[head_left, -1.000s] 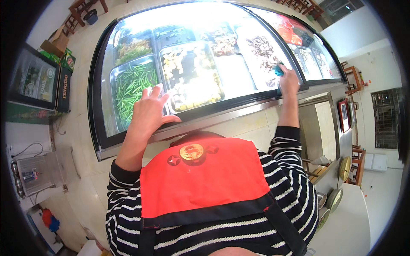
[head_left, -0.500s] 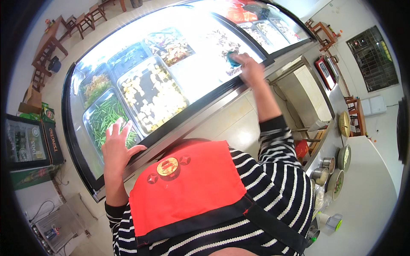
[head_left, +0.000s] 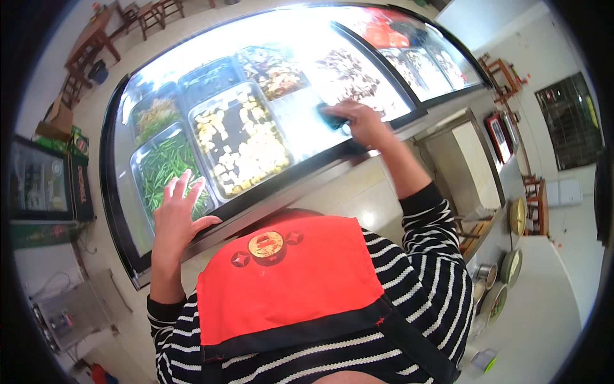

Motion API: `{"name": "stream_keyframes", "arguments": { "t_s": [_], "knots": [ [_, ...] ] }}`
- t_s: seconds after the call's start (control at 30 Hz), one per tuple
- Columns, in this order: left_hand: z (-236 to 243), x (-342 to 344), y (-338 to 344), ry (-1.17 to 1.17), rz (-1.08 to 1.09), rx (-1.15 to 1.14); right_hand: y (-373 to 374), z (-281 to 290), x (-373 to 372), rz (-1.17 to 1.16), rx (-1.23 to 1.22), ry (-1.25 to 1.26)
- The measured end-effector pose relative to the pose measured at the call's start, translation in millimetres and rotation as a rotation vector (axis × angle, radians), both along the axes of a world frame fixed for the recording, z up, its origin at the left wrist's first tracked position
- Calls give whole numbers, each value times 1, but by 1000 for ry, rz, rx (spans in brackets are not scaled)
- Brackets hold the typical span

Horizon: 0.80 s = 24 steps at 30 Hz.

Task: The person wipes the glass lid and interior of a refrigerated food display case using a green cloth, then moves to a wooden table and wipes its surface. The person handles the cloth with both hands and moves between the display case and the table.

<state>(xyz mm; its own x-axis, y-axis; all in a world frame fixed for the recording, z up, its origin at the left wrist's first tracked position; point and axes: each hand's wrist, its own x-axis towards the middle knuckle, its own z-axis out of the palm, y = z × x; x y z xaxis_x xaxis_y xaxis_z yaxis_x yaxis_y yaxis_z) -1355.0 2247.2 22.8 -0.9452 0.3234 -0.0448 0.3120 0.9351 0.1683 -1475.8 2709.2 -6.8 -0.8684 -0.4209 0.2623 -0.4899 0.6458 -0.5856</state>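
My left hand (head_left: 180, 211) lies with its fingers spread on the near left part of a glass-topped food display case (head_left: 256, 189), over a tray of cut green beans (head_left: 167, 163). My right hand (head_left: 366, 123) is closed round a dark teal cloth (head_left: 334, 118), pressed to the glass near the front edge. Under the glass, a tray of pale yellow-white cubes (head_left: 256, 150) sits between my hands. A pile of brownish sliced food (head_left: 352, 73) shows beyond my right hand, partly washed out by glare.
At the right, a steel counter (head_left: 505, 211) carries several bowls and pots (head_left: 494, 301). A glass-door drinks fridge (head_left: 41, 182) stands at the left. Wooden tables and stools (head_left: 93, 38) are beyond the case. A dark bar (head_left: 377, 54) divides the case's top.
My right hand has slid left and nearer across the glass with the teal cloth. My left hand stays on the glass over the green beans. The view has shifted slightly.
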Motion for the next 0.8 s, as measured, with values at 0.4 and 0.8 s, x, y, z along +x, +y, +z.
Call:
{"name": "stream_keyframes", "arguments": {
  "t_s": [0.4, 0.8],
  "knots": [
    [-7, 56, -77, -5, 286, 182, -99, -2, -98, -313, 351, 88],
    [-29, 102, -116, 266, 471, 123, -202, -14, -109, -161, 255, -83]
  ]
}}
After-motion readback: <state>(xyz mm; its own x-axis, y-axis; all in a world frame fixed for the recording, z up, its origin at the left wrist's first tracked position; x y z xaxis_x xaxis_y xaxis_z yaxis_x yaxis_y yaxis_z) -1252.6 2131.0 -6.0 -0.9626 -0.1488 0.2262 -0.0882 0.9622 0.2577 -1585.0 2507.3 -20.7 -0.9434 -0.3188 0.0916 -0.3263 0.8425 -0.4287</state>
